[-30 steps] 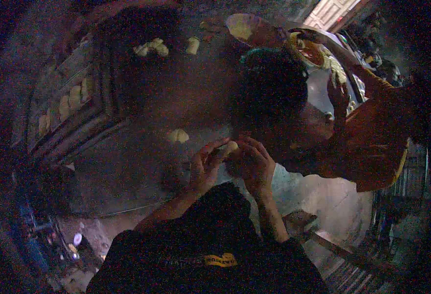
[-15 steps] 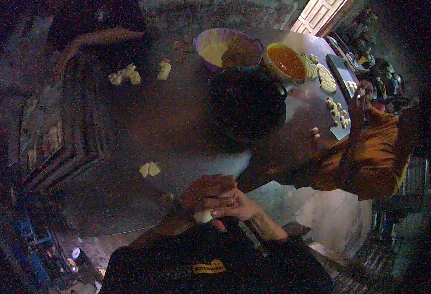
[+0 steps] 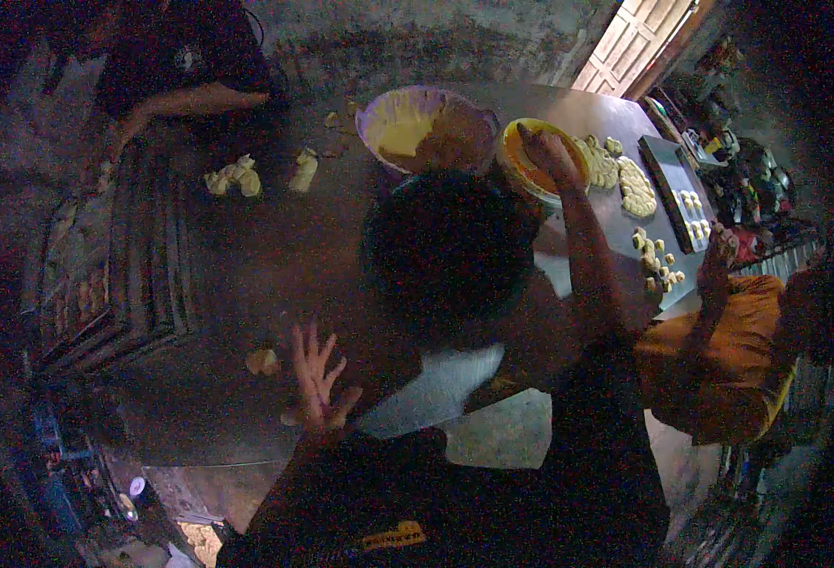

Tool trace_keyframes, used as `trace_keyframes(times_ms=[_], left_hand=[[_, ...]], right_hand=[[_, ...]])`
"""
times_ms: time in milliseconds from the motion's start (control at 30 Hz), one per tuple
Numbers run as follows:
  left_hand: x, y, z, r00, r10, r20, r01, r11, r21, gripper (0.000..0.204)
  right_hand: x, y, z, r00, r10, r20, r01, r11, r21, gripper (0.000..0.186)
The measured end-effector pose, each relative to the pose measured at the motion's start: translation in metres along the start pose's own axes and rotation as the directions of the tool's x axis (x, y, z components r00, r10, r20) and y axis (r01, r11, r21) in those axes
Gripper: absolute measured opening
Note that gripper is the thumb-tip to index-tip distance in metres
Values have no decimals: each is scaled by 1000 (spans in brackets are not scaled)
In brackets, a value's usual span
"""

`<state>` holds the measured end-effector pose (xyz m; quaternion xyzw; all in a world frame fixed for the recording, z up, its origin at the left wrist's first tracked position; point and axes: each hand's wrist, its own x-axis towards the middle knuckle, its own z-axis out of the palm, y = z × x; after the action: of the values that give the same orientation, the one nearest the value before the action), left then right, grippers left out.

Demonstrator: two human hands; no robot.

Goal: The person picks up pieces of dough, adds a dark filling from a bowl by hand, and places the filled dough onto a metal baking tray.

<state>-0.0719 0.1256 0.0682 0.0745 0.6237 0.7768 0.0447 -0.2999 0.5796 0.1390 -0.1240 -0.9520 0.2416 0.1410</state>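
Note:
My left hand (image 3: 318, 381) is open over the near part of the table, its fingers spread and nothing in it. Just left of it lies a pale piece of dough (image 3: 263, 361). A small pale lump (image 3: 291, 417) shows dimly beside my left wrist. Stretched forward on the right, my right arm brings my right hand (image 3: 551, 157) into the yellow bowl (image 3: 584, 172) of orange filling (image 3: 537, 179). The right fingers are drawn together at the filling; what they hold, if anything, is hidden.
A large dark round shape (image 3: 445, 260) blocks mid-table. Beyond it stands a purple basin (image 3: 365, 128). Dough pieces (image 3: 235, 177) lie at far left, near stacked trays (image 3: 156, 275). At right are dough balls (image 3: 656, 260), a dark tray (image 3: 668, 180) and a person in orange (image 3: 720, 360).
My hands were together around a pale piece of dough close to my body. They have parted: the right reached forward into the yellow bowl, the left moved left and spread open.

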Motion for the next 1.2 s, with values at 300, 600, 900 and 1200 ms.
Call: trace_keyframes(times_ms=[300,600,900,1200], left_hand=[[-31,-32,-50,968,-82,-237,92,995,31,105],[-18,-15,-34,998,-46,-41,41,993,-110,69],[-61,14,-54,986,-167,-2,160,949,-272,33],[-141,25,-132,971,49,-235,24,954,299,25]], right_hand=[[57,48,39,984,155,91,-113,926,-360,32],[-12,-14,3,996,-3,93,-3,998,60,39],[-243,-180,69,579,-302,757,-375,726,576,45],[-404,-308,116,731,-465,499,165,830,532,31]])
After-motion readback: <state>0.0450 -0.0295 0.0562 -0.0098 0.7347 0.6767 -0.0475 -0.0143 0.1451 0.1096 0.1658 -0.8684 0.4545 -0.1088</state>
